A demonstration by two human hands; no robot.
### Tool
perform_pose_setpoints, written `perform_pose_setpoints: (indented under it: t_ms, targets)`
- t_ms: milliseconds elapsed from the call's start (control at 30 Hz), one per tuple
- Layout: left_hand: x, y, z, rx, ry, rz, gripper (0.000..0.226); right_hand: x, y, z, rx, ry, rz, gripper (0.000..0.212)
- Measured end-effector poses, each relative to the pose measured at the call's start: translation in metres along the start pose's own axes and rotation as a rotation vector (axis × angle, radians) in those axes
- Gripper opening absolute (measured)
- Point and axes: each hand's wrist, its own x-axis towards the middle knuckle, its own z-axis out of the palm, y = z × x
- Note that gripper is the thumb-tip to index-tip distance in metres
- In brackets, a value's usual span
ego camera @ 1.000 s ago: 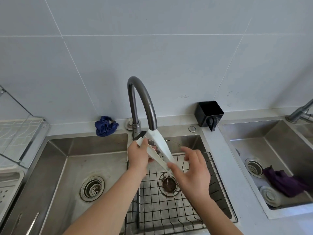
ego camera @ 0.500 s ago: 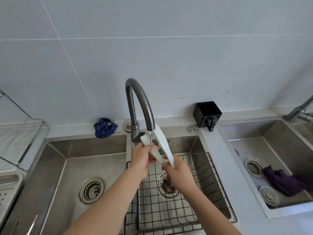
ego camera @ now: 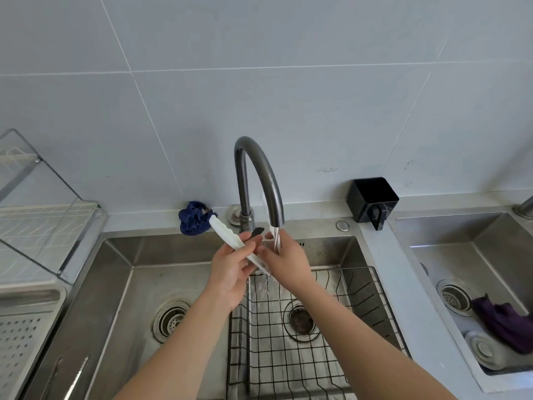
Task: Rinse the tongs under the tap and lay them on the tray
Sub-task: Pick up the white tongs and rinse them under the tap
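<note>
Tongs (ego camera: 230, 239), white plastic, lie slantwise between our two hands over the middle sink (ego camera: 121, 284), and their long axis is what the next move turns on. Going from the left: the perforated tray (ego camera: 31, 321) sits at the far left edge, well apart from everything we hold. Next comes the scalloped tip of the tongs, pointing up and away toward the blue cloth (ego camera: 193, 217) on the back ledge. Our left hand (ego camera: 230, 272) wraps its fingers around the middle of the tongs, pinching them firmly. From there the tongs run down and to the right, their lower end touching or tucked under our right hand (ego camera: 284, 259), which sits under the stream from the tap (ego camera: 261, 180); whether that hand grips the tongs or only rubs them we cannot tell. We judge the rinse is under way. Since the left hand has the grip and is nearer the tray, it should carry the tongs leftward
</note>
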Motion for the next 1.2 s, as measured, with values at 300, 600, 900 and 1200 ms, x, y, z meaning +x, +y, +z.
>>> perform_pose_setpoints:
  t_ms: [300, 600, 900, 1200]
  targets:
    - [0.000, -0.009, 0.009, 0.216, 0.184, 0.021, 0.011, -0.010, 0.010, 0.005, -0.185, 0.034, -0.141, 0.013]
    - [0.003, -0.014, 0.037, 0.274, 0.209, 0.038, 0.019, -0.050, 0.031, -0.013, -0.299, -0.146, -0.075, 0.021]
    - [0.011, -0.013, 0.073, 0.179, 0.067, -0.054, 0.013, -0.060, 0.030, -0.030, 0.274, -0.201, 0.102, 0.025]
    - [0.026, -0.008, 0.059, 1.102, 0.271, 0.406, 0.031, -0.058, 0.027, -0.012, 0.167, 0.007, 0.077, 0.030]
